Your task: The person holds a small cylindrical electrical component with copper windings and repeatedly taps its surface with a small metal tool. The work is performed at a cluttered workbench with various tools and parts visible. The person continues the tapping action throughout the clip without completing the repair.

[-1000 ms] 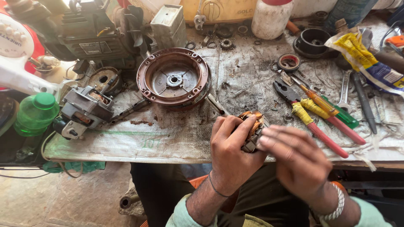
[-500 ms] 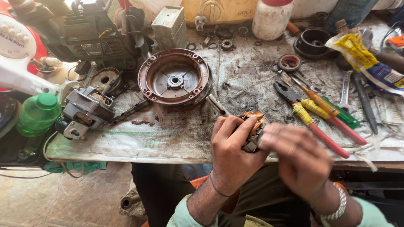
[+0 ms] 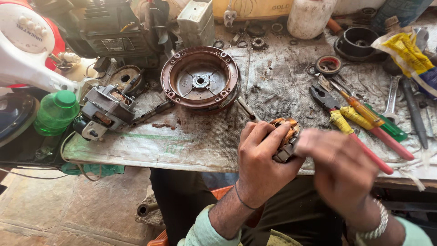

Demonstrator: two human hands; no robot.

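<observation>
My left hand (image 3: 261, 157) grips a small motor stator with copper windings (image 3: 286, 136) over the front edge of the workbench. My right hand (image 3: 341, 166) is blurred with motion and touches the right side of the same part; I cannot tell whether it holds anything. A round rusty motor end cover (image 3: 200, 82) lies on the bench just behind my hands. A thin metal tool (image 3: 248, 109) sticks out from behind my left hand.
A small electric motor (image 3: 107, 109) and a green plastic bottle (image 3: 57, 111) lie at left. Pliers with yellow-wrapped handles (image 3: 337, 114), screwdrivers (image 3: 364, 111) and wrenches (image 3: 391, 98) lie at right. A white canister (image 3: 309, 16) and a black round part (image 3: 357, 43) stand at the back.
My right hand has shifted slightly against the stator and is now motion-blurred. The left hand keeps its hold in the same place.
</observation>
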